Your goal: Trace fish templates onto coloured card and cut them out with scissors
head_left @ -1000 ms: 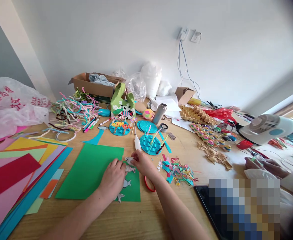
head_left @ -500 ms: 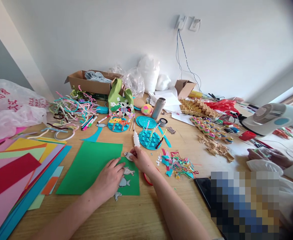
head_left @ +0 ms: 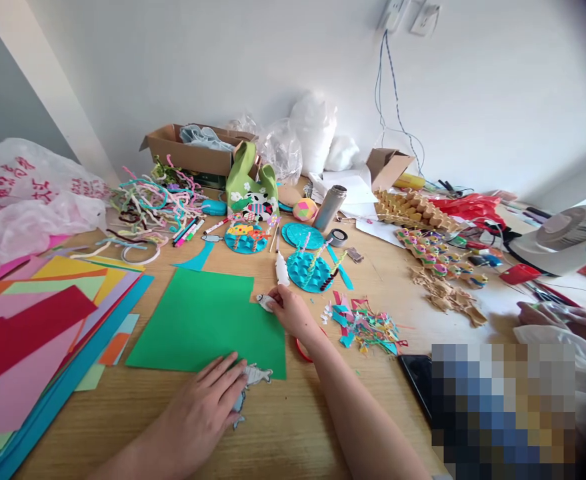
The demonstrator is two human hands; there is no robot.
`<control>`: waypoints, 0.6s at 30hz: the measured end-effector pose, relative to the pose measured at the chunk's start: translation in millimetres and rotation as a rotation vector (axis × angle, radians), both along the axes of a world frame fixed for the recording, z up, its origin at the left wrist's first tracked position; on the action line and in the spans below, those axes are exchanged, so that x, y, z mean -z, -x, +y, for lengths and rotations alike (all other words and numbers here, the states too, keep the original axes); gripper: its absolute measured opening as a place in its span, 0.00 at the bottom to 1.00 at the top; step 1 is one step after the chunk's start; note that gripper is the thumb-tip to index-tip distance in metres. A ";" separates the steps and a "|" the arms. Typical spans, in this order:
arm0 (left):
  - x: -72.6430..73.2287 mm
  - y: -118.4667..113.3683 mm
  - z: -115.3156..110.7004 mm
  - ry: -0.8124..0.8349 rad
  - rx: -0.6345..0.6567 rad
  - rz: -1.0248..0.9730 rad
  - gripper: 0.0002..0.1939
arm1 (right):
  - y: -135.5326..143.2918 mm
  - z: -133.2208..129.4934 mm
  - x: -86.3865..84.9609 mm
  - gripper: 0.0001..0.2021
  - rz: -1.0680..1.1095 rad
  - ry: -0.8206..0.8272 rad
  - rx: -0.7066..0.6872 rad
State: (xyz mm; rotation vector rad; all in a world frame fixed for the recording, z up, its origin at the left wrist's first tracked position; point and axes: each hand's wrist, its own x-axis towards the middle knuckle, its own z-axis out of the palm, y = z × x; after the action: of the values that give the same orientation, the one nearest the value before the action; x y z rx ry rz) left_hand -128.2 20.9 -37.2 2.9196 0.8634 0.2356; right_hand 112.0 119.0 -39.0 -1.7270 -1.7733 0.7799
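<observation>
My left hand (head_left: 210,403) lies flat with its fingers stretched out, across the near edge of a green paper sheet (head_left: 197,320). Beneath its fingers are grey paper fish cutouts; one fish (head_left: 257,375) pokes out to the right over the green edge, and a tail (head_left: 239,420) shows lower down on the wood. At the sheet's far right corner, my right hand (head_left: 291,312) pinches another small paper fish (head_left: 265,302), whose head points left. Close beyond that hand lies a white glue-gun-like or pen-like tool (head_left: 281,270), its kind unclear. Red scissor-like handles (head_left: 303,350) are partly hidden under my right forearm.
Coloured paper (head_left: 33,340) is stacked at left. Pipe cleaners (head_left: 157,200), blue discs (head_left: 310,272) and a steel flask (head_left: 330,208) stand farther back. Paper scraps (head_left: 373,327) and a phone (head_left: 415,383) are at right. Another person's hands (head_left: 563,320) work at far right.
My left hand has slid toward me, carrying the fish cutouts to the green sheet's near edge and partly off it. My right hand keeps its fish. The view has shifted slightly.
</observation>
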 end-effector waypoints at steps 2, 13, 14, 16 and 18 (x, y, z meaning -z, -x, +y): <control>-1.0 2.3 -3.2 -0.007 -0.002 0.002 0.31 | 0.1 0.0 -0.2 0.07 0.007 0.000 0.000; -3.9 29.1 -22.6 0.009 0.093 0.009 0.37 | 1.7 -2.8 -2.9 0.05 0.076 -0.024 0.016; -5.9 30.9 -22.9 0.003 0.091 0.004 0.37 | 1.4 -3.0 -3.3 0.05 0.098 -0.041 0.020; -9.1 33.3 -21.7 -0.054 0.067 -0.007 0.35 | 0.4 -3.4 -4.0 0.04 0.148 -0.070 0.024; -10.8 34.8 -18.9 -0.161 0.032 -0.034 0.30 | -0.4 -4.3 -3.9 0.04 0.194 -0.072 0.006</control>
State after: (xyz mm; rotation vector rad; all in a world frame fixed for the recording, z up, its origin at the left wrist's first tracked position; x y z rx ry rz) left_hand -163.0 2.0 -26.4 3.0646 0.8286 0.3684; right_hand 112.4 114.6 -35.1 -1.5543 -1.6444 0.8409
